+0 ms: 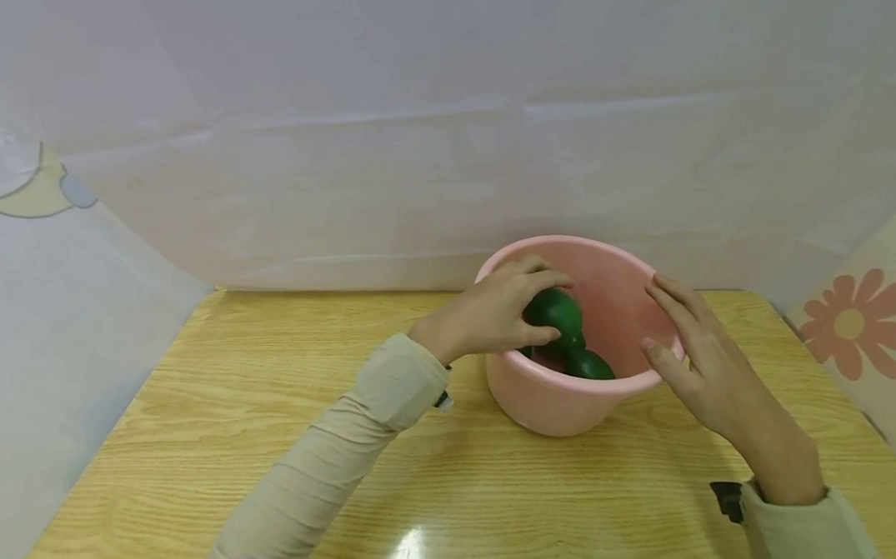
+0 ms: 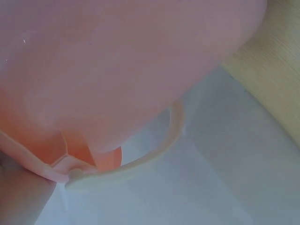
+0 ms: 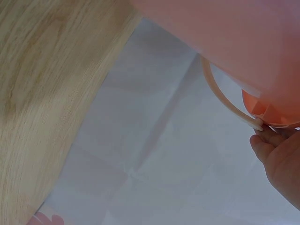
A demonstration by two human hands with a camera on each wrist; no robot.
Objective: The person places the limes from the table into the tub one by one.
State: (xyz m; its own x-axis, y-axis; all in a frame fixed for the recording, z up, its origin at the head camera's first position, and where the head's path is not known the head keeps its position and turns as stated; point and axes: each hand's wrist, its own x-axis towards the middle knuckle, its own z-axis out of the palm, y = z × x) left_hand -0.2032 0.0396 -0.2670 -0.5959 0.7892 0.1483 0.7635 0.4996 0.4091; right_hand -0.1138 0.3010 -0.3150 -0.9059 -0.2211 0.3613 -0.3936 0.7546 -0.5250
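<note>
A pink plastic bowl [image 1: 566, 408] stands on the wooden table [image 1: 275, 454] right of centre. Inside it lie round green fruits; one green fruit [image 1: 591, 365] rests low near the front rim. My left hand [image 1: 494, 311] reaches over the bowl's left rim and grips the upper green fruit [image 1: 556, 310]. My right hand [image 1: 691, 344] rests with straight fingers against the bowl's right rim. The left wrist view is filled by the bowl's pink wall [image 2: 117, 70]. In the right wrist view the bowl's wall [image 3: 234, 33] shows at the top right, with my fingertips [image 3: 265, 138] touching its rim.
White sheeting forms the back wall [image 1: 442, 146] and the left side, which carries a moon print [image 1: 35, 193]. A panel with a pink flower [image 1: 859, 324] stands at the right edge. Bare tabletop lies left of and in front of the bowl.
</note>
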